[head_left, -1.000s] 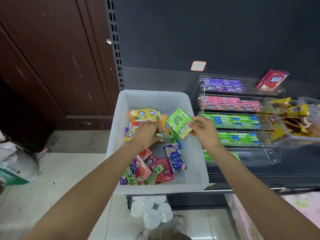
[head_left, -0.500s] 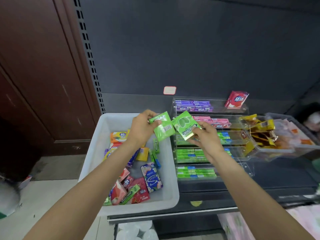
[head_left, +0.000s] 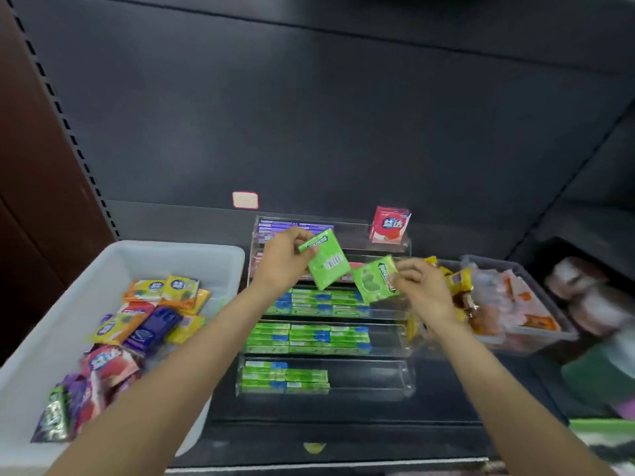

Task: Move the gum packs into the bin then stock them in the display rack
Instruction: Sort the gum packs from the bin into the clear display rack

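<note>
A dark shelf (head_left: 343,431) carries everything here. On its left sits a white plastic bin (head_left: 62,324), part of it hanging past the front edge. Just beside the bin, in the middle, stands a clear tiered display rack (head_left: 395,376). To the right of the rack rests a grey tray (head_left: 536,341) of snack packets, and a small yellow sticker (head_left: 313,447) lies near the shelf's front lip.

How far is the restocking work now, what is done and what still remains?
Done: green gum rows fill the rack's middle tiers. In hand: the left hand and right hand each hold a green gum pack over the rack. Left: many mixed packs lie in the white bin.
</note>
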`<state>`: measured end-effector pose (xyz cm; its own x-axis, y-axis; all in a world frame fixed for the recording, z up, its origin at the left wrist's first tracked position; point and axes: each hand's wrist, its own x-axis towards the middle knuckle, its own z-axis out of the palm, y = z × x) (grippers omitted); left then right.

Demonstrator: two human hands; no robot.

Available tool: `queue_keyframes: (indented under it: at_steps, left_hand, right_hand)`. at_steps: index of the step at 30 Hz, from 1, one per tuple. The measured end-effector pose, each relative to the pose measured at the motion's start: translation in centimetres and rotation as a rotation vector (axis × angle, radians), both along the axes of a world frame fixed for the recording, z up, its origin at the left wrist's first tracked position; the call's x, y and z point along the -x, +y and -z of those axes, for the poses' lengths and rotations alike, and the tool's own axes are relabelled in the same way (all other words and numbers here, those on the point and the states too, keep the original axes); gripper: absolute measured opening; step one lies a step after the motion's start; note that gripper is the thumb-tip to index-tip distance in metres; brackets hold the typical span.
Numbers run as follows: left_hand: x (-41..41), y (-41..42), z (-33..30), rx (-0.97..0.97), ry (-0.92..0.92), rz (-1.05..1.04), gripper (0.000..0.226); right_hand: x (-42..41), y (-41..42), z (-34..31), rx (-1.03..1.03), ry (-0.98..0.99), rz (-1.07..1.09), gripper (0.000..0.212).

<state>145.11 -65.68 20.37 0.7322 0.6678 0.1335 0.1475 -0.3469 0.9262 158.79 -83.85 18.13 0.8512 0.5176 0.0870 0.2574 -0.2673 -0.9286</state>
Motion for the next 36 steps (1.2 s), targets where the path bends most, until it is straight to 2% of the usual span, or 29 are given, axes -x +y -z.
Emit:
queue_keyframes:
  at_steps: [5, 10, 16, 27, 36]
  left_hand:
    - [-3.3, -2.9, 0.6, -0.043, 0.001, -0.049, 0.012]
    - [-4.4, -4.2, 1.2, -0.107, 0.042, -0.108, 0.016]
    - [-4.5, -4.3, 1.1, -0.061, 0.054, -0.104, 0.012]
    - [-4.4, -4.6, 0.3, -0.023, 0.062, -0.071, 0.011]
    - [-4.6, -5.0, -0.1, -0.008, 0.067, -0.022, 0.01]
  right_hand:
    - [-5.0, -2.3, 0.3, 0.169, -0.237, -0.116, 0.014]
    - [-6.8, -2.3, 1.0, 0.375, -0.495, -0.261, 0.02]
    - [-6.9, -0.7, 1.4, 0.628, -0.764, -0.384, 0.029]
    - [-7.1, 0.0, 1.9, 0.626, -0.743, -0.384, 0.028]
    - [-6.2, -0.5, 3.2, 0.763, -0.957, -0.266, 0.033]
